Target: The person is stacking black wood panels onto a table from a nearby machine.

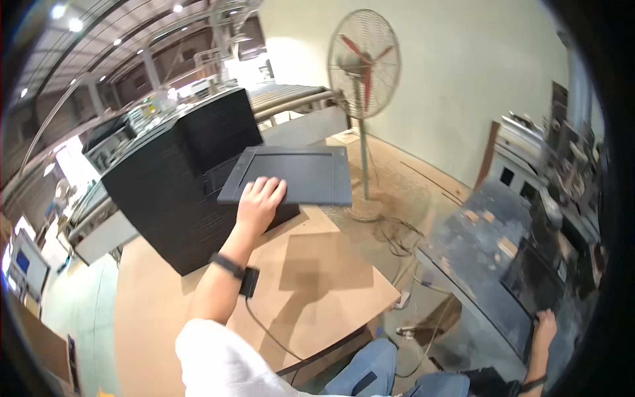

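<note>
My left hand (261, 198) grips the near edge of a dark grey rectangular panel (301, 171) with a grooved border, its fingers on top. The panel hangs above the tan board top of a table, beside a tall stack of black panels (149, 205), and casts a shadow. A black strap with a small box and cable circles my left wrist. Far to the right, my right hand (546, 325) is closed at the near end of another dark panel (509, 317) on a dusty machine table (463, 228). Its fingertips are partly hidden.
A tan board tabletop (155, 298) lies in front of me. Behind it stand a pedestal fan (364, 63) with red blades and a roller conveyor (284, 98). Loose cables (397, 238) trail over the floor. Small wood offcuts (508, 247) lie on the machine table.
</note>
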A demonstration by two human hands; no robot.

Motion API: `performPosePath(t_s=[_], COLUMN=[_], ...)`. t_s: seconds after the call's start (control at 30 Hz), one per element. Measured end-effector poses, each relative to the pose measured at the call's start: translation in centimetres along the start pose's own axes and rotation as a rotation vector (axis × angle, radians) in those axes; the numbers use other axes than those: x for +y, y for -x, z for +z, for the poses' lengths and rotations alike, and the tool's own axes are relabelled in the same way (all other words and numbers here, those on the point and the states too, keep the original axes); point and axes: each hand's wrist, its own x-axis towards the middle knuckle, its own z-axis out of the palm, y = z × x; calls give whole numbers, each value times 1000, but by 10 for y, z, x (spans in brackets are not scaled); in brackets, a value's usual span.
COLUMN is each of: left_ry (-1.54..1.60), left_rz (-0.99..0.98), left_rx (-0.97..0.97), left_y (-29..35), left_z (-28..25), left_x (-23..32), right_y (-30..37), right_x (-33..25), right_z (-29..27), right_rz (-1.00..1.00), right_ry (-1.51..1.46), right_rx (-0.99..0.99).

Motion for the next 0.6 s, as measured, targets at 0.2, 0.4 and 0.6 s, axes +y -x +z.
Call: performPosePath(t_s=[0.2,0.4,0.6], left_ry=[-214,-95,158], left_rz=[-308,-510,-707], left_rx=[-168,-447,-660], left_y=[26,77,68], left_z=[74,122,114], left_x=[-83,-117,-162], right_y=[-15,-15,-13], right_x=[-16,-25,-27], right_z=[2,-8,-15], right_rz=[65,106,118], right_ry=[35,116,146], right_rx=[-42,-26,-81])
